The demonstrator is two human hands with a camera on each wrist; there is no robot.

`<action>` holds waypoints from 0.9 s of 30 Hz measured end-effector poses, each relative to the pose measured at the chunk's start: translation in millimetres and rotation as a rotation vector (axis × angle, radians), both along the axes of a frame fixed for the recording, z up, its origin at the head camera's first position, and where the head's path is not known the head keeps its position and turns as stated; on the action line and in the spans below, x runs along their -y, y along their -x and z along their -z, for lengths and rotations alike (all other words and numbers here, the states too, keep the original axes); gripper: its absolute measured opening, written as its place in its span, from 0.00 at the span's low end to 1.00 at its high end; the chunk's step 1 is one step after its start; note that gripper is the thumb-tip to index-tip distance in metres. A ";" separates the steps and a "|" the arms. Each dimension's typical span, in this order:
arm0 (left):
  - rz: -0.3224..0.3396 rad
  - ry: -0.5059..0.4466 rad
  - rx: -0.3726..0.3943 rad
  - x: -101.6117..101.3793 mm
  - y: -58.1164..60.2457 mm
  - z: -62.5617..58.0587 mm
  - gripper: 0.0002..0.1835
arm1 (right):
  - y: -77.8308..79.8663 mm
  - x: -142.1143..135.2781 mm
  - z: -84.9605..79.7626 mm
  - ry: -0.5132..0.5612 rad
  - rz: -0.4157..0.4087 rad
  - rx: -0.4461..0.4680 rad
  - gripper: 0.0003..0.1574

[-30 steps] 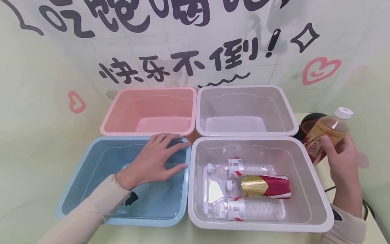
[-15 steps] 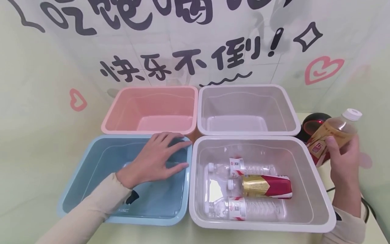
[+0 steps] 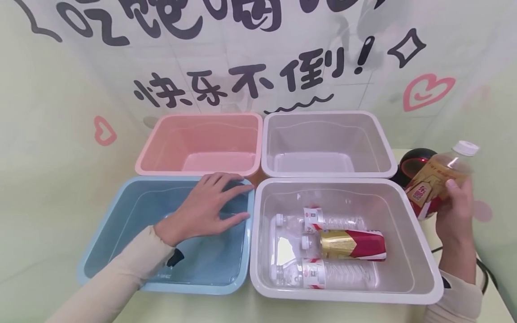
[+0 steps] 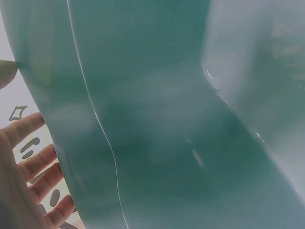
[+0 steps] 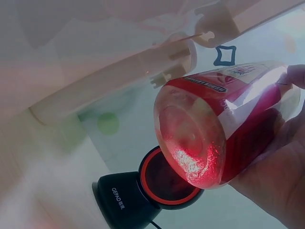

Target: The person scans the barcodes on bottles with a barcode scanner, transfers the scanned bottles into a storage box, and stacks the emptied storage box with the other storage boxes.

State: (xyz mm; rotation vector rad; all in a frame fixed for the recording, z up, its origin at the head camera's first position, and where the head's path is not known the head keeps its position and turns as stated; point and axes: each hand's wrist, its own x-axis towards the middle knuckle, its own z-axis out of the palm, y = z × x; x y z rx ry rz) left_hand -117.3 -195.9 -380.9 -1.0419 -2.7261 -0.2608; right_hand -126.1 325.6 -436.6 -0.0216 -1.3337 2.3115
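Bottle (image 3: 433,180) clasped in right grip (image 3: 456,215) tilts, probably to face the scanner (image 3: 413,166), while left grip (image 3: 198,208) lies loosely over blue tub (image 3: 190,288).

Red-gold bottle label (image 3: 431,185), white cap (image 3: 466,148)

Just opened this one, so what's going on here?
A person's right hand holds a capped bottle in front of what looks like a black scanner, with red light showing on the bottle's base. The left hand is over the blue tub, its fingers at the rim. Three other bottles lie on their sides in the near gray tub. A pink tub and another gray tub stand behind.
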 end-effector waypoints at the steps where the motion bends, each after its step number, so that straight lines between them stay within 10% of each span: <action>1: -0.002 -0.001 0.005 -0.5 0.4 0.4 0.34 | -0.1 -1.1 -0.1 0.004 -0.001 -0.003 0.31; 27: -0.004 -0.006 0.015 2.8 -1.2 1.5 0.34 | 0.6 1.5 5.4 -0.322 0.153 0.237 0.20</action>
